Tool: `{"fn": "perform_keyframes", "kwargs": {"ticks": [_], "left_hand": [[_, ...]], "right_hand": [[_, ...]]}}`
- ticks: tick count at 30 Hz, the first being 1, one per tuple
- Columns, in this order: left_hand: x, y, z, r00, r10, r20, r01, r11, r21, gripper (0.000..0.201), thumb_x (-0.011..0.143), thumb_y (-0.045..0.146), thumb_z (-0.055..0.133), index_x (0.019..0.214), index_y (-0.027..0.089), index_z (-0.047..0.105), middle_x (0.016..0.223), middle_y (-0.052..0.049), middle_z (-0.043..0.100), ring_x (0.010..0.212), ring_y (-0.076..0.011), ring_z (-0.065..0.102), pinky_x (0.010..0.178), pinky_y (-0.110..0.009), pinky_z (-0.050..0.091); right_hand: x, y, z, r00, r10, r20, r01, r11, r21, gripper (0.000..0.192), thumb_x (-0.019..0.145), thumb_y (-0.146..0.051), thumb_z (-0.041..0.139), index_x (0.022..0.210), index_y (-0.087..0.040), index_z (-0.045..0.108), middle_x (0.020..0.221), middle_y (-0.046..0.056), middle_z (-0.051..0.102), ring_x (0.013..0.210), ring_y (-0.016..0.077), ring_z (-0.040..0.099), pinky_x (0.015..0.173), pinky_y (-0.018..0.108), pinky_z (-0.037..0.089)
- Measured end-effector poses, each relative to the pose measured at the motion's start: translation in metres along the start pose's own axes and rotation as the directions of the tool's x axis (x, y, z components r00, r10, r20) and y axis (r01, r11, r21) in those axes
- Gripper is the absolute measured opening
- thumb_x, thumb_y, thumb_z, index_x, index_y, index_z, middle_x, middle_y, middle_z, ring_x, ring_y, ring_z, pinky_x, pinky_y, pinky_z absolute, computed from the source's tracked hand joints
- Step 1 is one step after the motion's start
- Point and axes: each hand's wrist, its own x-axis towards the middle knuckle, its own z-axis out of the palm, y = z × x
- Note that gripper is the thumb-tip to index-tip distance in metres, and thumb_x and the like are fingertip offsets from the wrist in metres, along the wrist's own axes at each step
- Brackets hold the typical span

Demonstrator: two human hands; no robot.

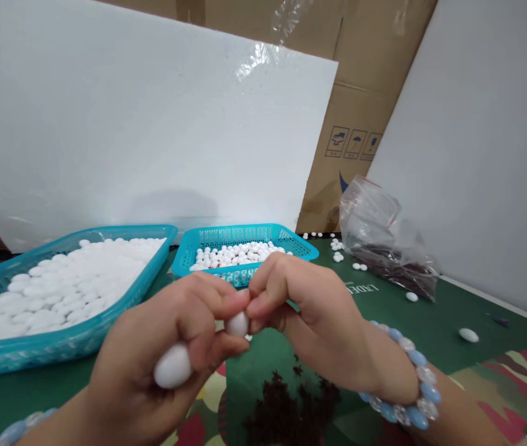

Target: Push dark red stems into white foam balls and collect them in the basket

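In front of me my left hand (170,347) pinches a small white egg-shaped piece (237,324) between thumb and fingers. A second white egg-shaped piece (173,367) sits in the curl of the same hand, near the palm. My right hand (305,310) is closed in a pinch, its fingertips touching the top and right side of the pinched piece. Whatever those fingertips hold, if anything, is hidden. Below the hands lies a loose pile of small dark reddish-brown bits (277,409) on the green mat.
At left stands a large blue basket (152,279) full of white egg-shaped pieces. A smaller blue basket (301,248) behind my hands holds more. A clear bag (384,241) with dark brown contents rests at right, near scattered white pieces (469,335). A white board (152,124) leans behind.
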Motion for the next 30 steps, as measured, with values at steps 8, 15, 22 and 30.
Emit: {"fn": "perform_keyframes", "kwargs": {"ticks": [8,15,22,30], "left_hand": [[0.004,-0.003,0.0,0.997,-0.074,0.016,0.075,0.994,-0.077,0.021,0.063,0.01,0.045,0.05,0.021,0.033,0.058,0.002,0.052,0.056,-0.0094,0.05,0.047,-0.018,0.041],[0.005,-0.009,0.002,0.954,-0.298,-0.006,0.277,0.893,-0.354,0.022,0.057,0.006,0.053,0.048,0.018,0.038,0.066,0.006,0.057,0.058,-0.0037,0.05,0.051,-0.01,0.042],[0.013,-0.003,0.006,0.864,-0.5,0.054,0.383,0.586,-0.714,0.018,0.056,0.005,0.055,0.05,0.017,0.043,0.066,0.006,0.058,0.056,-0.005,0.053,0.05,-0.012,0.045],[0.011,-0.006,0.011,0.808,-0.588,0.044,0.407,0.502,-0.763,0.017,0.054,0.006,0.057,0.049,0.015,0.043,0.066,0.006,0.057,0.056,-0.0029,0.052,0.049,-0.009,0.044]], "right_hand": [[0.004,-0.002,-0.002,0.98,0.193,0.058,-0.192,0.981,-0.01,0.021,0.066,-0.002,0.044,0.056,-0.017,0.032,0.056,-0.004,0.045,0.053,0.0044,0.043,0.047,0.014,0.036],[0.007,0.016,-0.001,0.996,0.053,-0.066,-0.044,0.991,0.13,0.012,0.068,-0.014,0.049,0.06,-0.017,0.04,0.06,-0.003,0.042,0.056,0.0045,0.043,0.048,0.014,0.039],[0.003,0.021,0.002,0.946,-0.233,-0.226,0.226,0.972,-0.058,0.006,0.072,-0.017,0.044,0.07,-0.019,0.05,0.07,-0.001,0.051,0.066,0.0049,0.05,0.059,0.015,0.043],[0.001,0.024,0.013,0.916,-0.293,-0.274,0.222,0.939,-0.263,0.01,0.068,-0.013,0.05,0.078,-0.014,0.05,0.075,0.004,0.054,0.073,0.0065,0.05,0.068,0.013,0.042]]}}
